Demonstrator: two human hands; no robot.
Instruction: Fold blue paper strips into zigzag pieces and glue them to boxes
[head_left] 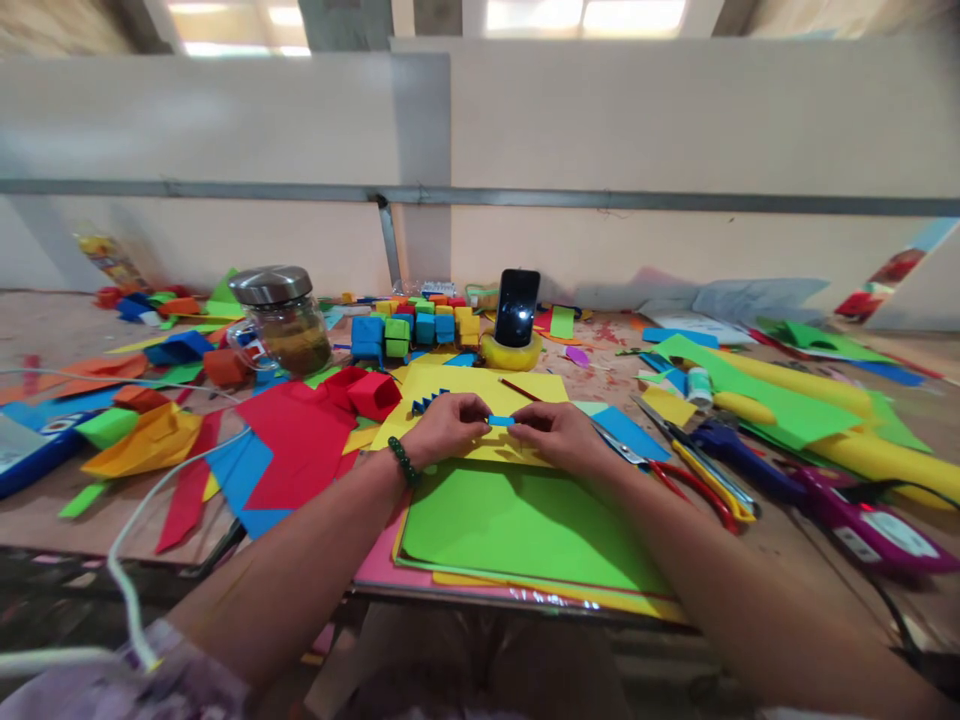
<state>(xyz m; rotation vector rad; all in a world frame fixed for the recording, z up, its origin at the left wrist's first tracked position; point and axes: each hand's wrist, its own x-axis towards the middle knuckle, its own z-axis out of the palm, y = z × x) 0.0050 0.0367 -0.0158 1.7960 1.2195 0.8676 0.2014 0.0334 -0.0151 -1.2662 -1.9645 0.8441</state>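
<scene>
Between my two hands a small blue paper piece (502, 421) is held by its ends, above a yellow sheet (450, 385). My left hand (455, 424), with a dark green bead bracelet at the wrist, pinches its left end. The right end is pinched by my right hand (551, 432). Just behind my left hand lies a folded dark blue strip (430, 402). A pencil (519, 389) rests on the yellow sheet. Nearer to me is a stack of green sheets (525, 525).
Scissors (621, 442), red-handled pliers (694, 490) and a purple tool (862, 525) lie at right. Behind stand a phone (517, 307) on a yellow holder, paper cubes (425, 328) and a glass mug (289, 330). A white cable (150, 510) crosses the left side, over coloured paper.
</scene>
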